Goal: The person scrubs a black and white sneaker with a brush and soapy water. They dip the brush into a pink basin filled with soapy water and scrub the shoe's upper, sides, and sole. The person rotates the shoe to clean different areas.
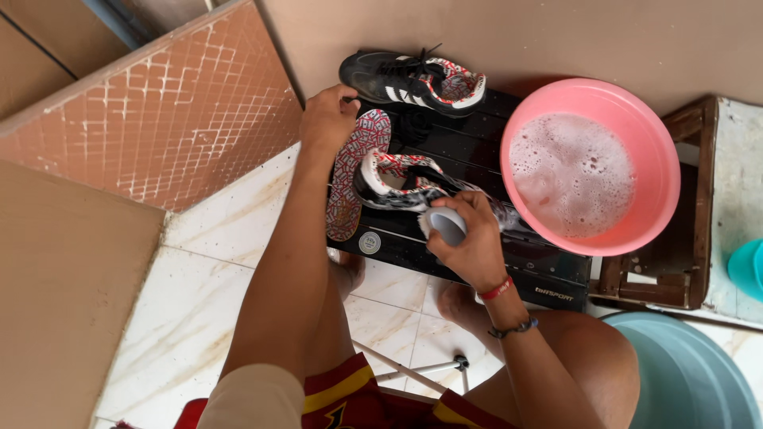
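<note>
While the person is sitting over a low black slatted table, the right hand is closing its grip around a small white-and-grey rounded object, apparently a brush or sponge, and pressing it against the side of a black sneaker with a red-and-white patterned lining; the shoe is lying on its side across the slats, so that its flank is facing upward for the hand. The left hand is resting with fingers curled on the upper end of a long patterned insole, which is lying flat just beside the shoe and touching it. A second matching black sneaker is standing upright at the far edge, apart from both hands. A round pink plastic basin of foamy water is sitting near the right hand. A pale blue tub is crowding the right knee.
</note>
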